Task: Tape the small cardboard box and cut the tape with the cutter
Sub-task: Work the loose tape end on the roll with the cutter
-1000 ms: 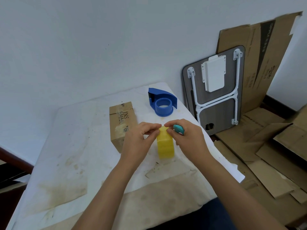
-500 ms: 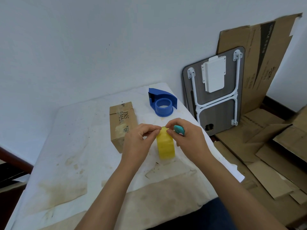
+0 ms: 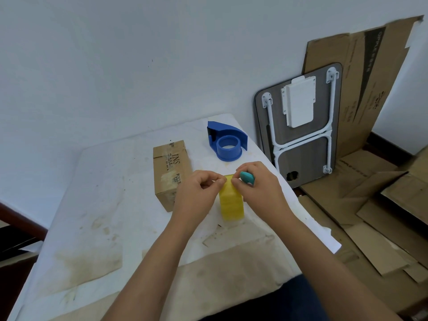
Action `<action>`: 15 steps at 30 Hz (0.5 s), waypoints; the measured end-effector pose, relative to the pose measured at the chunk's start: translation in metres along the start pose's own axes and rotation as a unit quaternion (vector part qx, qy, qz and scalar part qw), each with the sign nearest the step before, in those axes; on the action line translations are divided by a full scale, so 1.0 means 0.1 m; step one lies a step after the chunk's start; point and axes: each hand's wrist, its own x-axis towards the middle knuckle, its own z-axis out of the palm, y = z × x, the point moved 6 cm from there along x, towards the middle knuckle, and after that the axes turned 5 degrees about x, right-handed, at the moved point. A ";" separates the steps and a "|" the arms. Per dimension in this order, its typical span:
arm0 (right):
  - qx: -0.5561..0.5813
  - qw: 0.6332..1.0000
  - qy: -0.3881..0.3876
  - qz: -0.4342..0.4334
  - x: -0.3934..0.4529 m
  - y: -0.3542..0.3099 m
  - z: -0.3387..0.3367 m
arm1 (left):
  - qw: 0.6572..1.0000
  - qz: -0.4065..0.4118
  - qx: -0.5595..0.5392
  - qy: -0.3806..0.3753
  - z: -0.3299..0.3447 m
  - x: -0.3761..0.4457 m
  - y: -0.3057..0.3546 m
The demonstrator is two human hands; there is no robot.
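Both hands pinched the top of the upright yellow tape roll (image 3: 231,205) on the table (image 3: 97,205): left hand (image 3: 199,193) fingertips together, right hand (image 3: 259,184) also clutching the teal cutter (image 3: 247,177). Cardboard box (image 3: 170,172) lay just left. Nothing had visibly shifted since earlier.

Yellow tape roll (image 3: 231,205): upper part hidden behind both hands, its loose end not visible. Teal cutter (image 3: 247,177): only the tip shows out of the right hand (image 3: 259,186); blade hidden, rest buried in the grip. Left hand (image 3: 196,193) covers the near right corner of the cardboard box (image 3: 170,172); box print partly smeared, mostly unreadable. Desk (image 3: 92,205) cut off by the left and near picture edges. Blue dispenser (image 3: 225,142): blade end too small to tell. Floor cardboard (image 3: 382,216) cut off at right.
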 end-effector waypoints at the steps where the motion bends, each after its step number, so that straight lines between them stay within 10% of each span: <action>1: -0.001 1.000 0.001 0.006 0.01 0.03 0.00 | 1.000 0.001 0.008 0.000 -0.01 0.00 0.02; 15: 0.085 0.987 -0.090 0.106 -0.11 0.15 0.10 | 0.999 -0.032 -0.039 0.016 0.02 0.02 -0.11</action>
